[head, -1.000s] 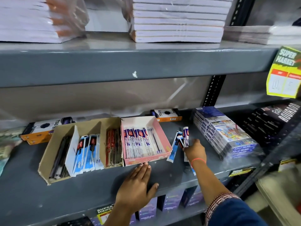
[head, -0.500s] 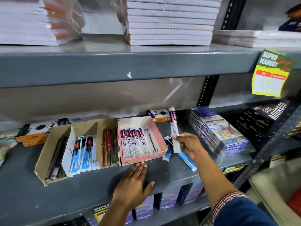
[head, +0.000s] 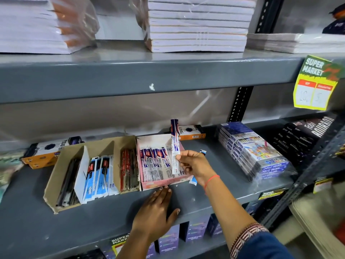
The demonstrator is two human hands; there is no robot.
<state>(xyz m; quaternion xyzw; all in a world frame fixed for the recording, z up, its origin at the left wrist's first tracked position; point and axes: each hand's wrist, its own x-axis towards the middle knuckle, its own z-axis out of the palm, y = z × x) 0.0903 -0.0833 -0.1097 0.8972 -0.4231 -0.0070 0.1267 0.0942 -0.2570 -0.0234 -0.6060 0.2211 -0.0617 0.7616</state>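
My right hand [head: 194, 165] pinches a long white-and-blue pen packet [head: 175, 143] and holds it upright over the right side of the pink box [head: 164, 182]. Several like packets lie side by side inside that box. My left hand [head: 155, 214] lies flat on the grey shelf [head: 56, 227], fingers straight, fingertips touching the pink box's front wall. Two loose packets lie on the shelf behind my right hand: one [head: 193, 180] by the wrist and one [head: 203, 151] just past the fingers.
A brown cardboard box [head: 56, 184] with black, blue and red pen packets stands left of the pink box. Orange boxes [head: 190, 134] sit at the back. A wrapped stack of colour-pencil packs [head: 257, 152] stands right. Notebook stacks [head: 197, 25] fill the upper shelf. A yellow price tag [head: 315, 85] hangs right.
My right hand picked a packet off the shelf, raised it upright and carried it left over the pink box. My left hand stayed flat at the box's front.
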